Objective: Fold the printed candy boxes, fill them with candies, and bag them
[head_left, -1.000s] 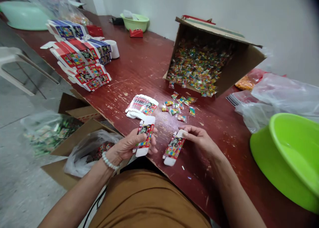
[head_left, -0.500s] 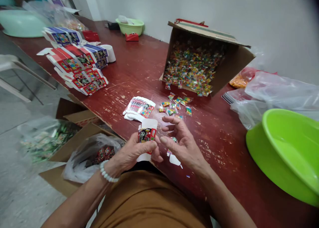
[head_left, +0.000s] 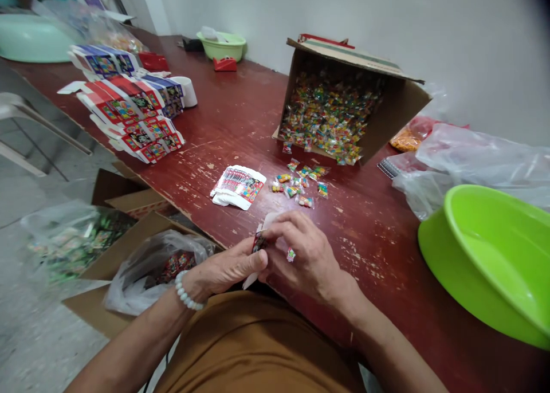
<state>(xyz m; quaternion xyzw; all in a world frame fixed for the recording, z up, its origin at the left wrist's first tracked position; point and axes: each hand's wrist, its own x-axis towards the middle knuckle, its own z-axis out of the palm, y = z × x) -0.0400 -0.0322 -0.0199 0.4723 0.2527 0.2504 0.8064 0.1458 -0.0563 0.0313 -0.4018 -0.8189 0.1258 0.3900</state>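
Both hands meet at the near edge of the red-brown table (head_left: 240, 124). My left hand (head_left: 230, 267) grips a small printed carton (head_left: 259, 241) from below and behind. My right hand (head_left: 301, 252) curls over the carton's top, fingers pressed on its white flap, hiding most of it. A second small carton lies under my right hand, only a sliver (head_left: 291, 255) showing between the fingers. A short stack of flat cartons (head_left: 238, 185) lies just beyond the hands. Several loose candy packets (head_left: 301, 181) sit to its right.
A tipped cardboard box (head_left: 387, 103) spills candy packets at mid-table. Folded cartons (head_left: 129, 109) are piled at the left. A bright green basin (head_left: 494, 261) and plastic bags (head_left: 468, 164) stand at the right. Boxes and bags (head_left: 150, 267) sit on the floor at the left.
My right hand let go of the second carton on the table and came across onto the carton in my left hand, closing over its top.
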